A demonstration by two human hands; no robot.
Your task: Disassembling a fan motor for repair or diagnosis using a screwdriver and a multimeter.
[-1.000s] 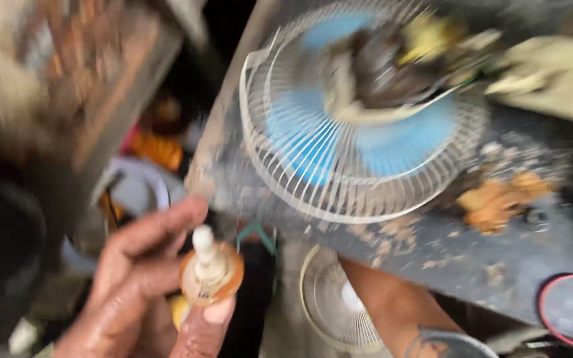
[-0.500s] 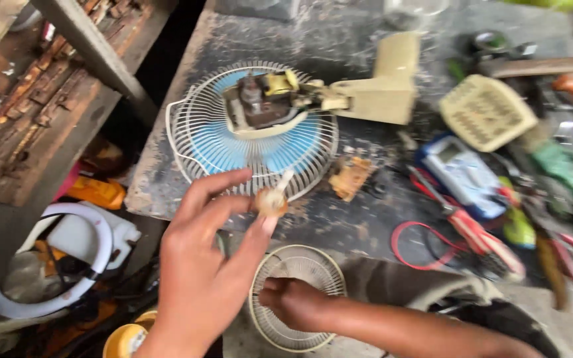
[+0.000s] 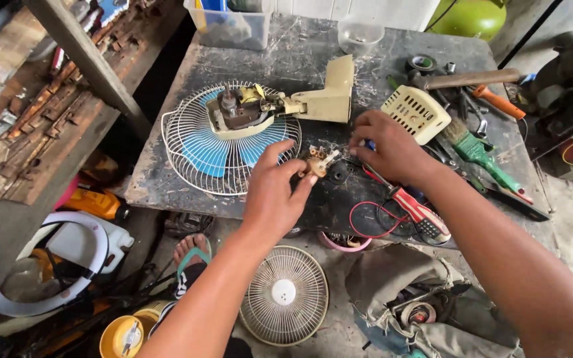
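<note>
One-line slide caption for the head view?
Left hand holds small fan part; right hand beside it on workbench.

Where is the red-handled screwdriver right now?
In the head view the red-handled screwdriver lies on the worktable, right of centre near the front edge, just below the right hand, beside a red wire loop.

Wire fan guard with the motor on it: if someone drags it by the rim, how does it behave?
The wire fan guard probably flexes; its wires look thin. The motor housing sits near one side, so it would likely feel lopsided and pivot. It lies flat on the workbench and overhangs the left edge, so it could tip off.
</note>
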